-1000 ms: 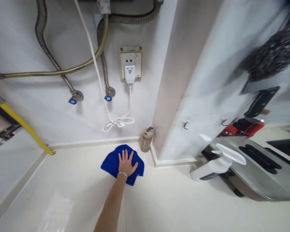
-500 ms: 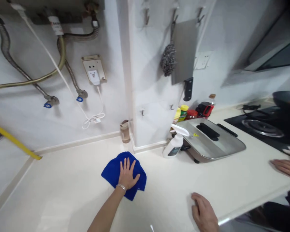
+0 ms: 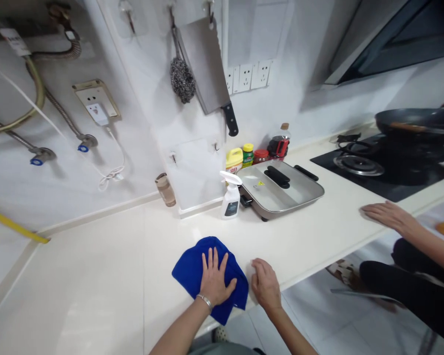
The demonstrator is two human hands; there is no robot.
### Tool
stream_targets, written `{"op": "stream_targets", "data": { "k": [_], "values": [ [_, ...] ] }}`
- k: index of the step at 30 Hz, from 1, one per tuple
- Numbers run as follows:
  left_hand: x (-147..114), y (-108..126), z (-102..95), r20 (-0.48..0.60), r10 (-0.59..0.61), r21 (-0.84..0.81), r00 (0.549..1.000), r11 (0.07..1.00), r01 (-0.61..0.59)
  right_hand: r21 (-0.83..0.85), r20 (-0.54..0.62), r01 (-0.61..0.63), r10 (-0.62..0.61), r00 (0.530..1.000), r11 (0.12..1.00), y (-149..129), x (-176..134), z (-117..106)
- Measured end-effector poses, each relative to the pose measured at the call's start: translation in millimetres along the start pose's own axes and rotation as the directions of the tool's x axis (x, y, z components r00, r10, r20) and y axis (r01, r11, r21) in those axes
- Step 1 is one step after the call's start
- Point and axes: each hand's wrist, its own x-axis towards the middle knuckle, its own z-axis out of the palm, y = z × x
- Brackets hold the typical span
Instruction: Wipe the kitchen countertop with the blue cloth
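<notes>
My left hand (image 3: 215,283) lies flat with fingers spread on a blue cloth (image 3: 188,268), pressing it against the white countertop (image 3: 107,276). Part of the cloth hangs over the front edge. A silver bracelet (image 3: 204,300) circles the left wrist. Just right of the cloth, my right hand (image 3: 267,285) rests on the counter near its edge. Its fingers are loosely curled together, with nothing visible in them. Beyond the hands stands a white spray bottle (image 3: 231,201), upright beside an electric pan with a lid (image 3: 299,190).
A brown-tinted bottle (image 3: 166,191) stands by the wall corner. Behind the pan are a yellow jug (image 3: 234,159) and several condiment containers. A cleaver (image 3: 207,66) and steel scrubber (image 3: 182,81) hang above. At right are a stove (image 3: 388,172), a wok (image 3: 395,121) and another person's hand (image 3: 387,215).
The view has swung right. My left hand has drawn the cloth back toward the counter's front edge, away from the wall. The right hand is now close to the cloth.
</notes>
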Motion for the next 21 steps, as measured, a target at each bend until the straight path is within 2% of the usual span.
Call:
{"op": "stream_targets", "data": {
  "k": [5,10,14,17,21],
  "values": [
    [-15,26,0.5,0.022,0.022,-0.045,1.0,0.999,-0.021,-0.024,0.024,0.01,-0.01,1.0,1.0,4,0,0],
    [-43,34,-4.6,0.065,0.054,-0.059,0.996,0.997,-0.05,-0.03,0.058,0.04,-0.039,0.998,0.999,8,-1,-4],
    [-76,32,-12.2,0.108,0.061,-0.015,0.992,0.998,-0.06,-0.029,0.066,0.053,-0.051,0.996,0.998,10,-3,-6],
    [-104,26,-19.4,0.122,0.001,0.063,0.993,0.998,-0.009,-0.025,0.079,0.08,-0.078,0.994,0.996,13,-4,-8],
    [-148,5,-31.8,0.119,-0.09,0.16,0.989,0.985,0.07,0.005,0.1,0.13,-0.13,0.986,0.991,18,-6,-15]
  ]
}}
